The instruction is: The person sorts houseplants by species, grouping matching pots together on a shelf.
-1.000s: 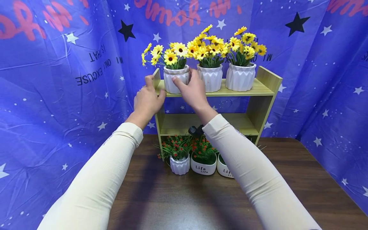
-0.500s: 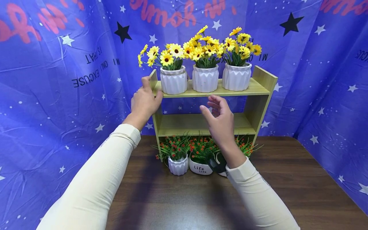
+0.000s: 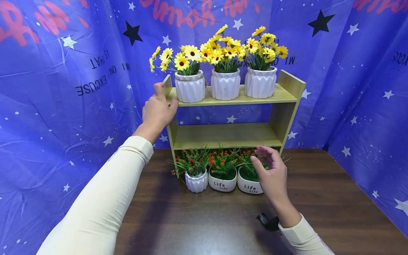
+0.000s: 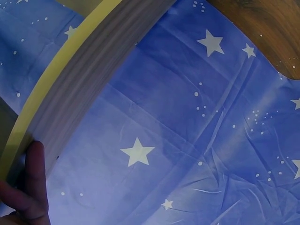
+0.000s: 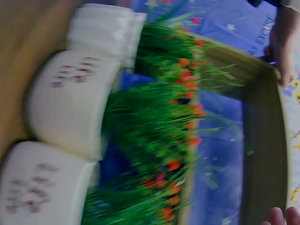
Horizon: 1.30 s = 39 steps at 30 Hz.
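Holding: left hand (image 3: 157,111) grips the wooden shelf (image 3: 223,132) at its upper left corner, fingers closed on the side panel, thumb at the top board's front edge. Outer fingers partly hidden, so exact wrap is uncertain.
Right hand: (image 3: 275,173) fingers loosely curved, gap to thumb, nothing held; overlaps the right end of the right Life planter (image 3: 249,185) in the head view.
Shelf: upright near the surface's (image 3: 197,226) back edge. Probably stiff, fairly light board; with pots up top, likely tippy if pulled. Best hold: both side panels near the upper corners, kept level.
Top board: left flowerpot (image 3: 190,88) near its left end, center flowerpot (image 3: 225,86), right flowerpot (image 3: 260,83) toward its right end, all with yellow flowers. Likely ceramic: hard, slick, breakable. Take round the ribbed body, not the springy stems.
Shelf foot: small ribbed pot (image 3: 196,183) at the left corner, left Life planter (image 3: 222,184) beside it, then the right one. Grip their walls.
In the way: red-flowered foliage spills past the bottom tier; left hand crowds the upper left corner. Blue curtain (image 3: 79,134) hangs behind.
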Available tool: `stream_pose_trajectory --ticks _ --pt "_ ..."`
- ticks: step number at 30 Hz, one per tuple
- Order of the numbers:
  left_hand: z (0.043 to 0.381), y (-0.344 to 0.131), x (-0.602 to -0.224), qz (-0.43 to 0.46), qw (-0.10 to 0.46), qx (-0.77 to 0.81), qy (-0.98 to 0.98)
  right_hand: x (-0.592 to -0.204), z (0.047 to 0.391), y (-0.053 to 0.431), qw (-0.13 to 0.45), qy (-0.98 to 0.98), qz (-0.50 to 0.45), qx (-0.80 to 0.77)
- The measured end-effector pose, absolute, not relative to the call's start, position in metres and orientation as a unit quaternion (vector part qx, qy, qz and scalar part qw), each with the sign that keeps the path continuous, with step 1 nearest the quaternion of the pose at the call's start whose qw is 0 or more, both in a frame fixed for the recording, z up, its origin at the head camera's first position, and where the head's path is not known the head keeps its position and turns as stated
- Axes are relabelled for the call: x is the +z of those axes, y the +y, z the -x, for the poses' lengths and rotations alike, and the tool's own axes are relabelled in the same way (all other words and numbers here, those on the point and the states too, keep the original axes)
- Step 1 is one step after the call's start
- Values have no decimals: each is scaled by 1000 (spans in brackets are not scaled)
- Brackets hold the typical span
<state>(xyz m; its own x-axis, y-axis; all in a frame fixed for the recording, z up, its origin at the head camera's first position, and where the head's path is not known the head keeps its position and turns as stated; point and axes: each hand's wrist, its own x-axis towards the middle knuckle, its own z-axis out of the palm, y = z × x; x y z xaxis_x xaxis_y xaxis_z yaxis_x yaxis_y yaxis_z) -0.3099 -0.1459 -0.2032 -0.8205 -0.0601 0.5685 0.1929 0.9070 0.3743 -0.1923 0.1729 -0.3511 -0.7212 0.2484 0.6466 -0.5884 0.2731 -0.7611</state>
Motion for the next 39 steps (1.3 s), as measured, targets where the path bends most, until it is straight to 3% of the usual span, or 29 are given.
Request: stream_pose_trajectory --ticks 19,24,29,34,39 --pt "295 -148 -192 30 293 -202 -934 -420 165 241 317 -777 7 544" --pt "290 -148 -193 34 315 -191 -929 -427 169 247 271 -800 23 534" --pt "288 -152 -196 46 325 -184 -927 -426 177 245 189 -835 44 515" --pt "289 -153 -197 51 311 -202 -927 -431 186 243 112 -844 63 520" --pt "290 -152 -196 54 292 -207 -932 -446 191 242 70 -836 79 538"
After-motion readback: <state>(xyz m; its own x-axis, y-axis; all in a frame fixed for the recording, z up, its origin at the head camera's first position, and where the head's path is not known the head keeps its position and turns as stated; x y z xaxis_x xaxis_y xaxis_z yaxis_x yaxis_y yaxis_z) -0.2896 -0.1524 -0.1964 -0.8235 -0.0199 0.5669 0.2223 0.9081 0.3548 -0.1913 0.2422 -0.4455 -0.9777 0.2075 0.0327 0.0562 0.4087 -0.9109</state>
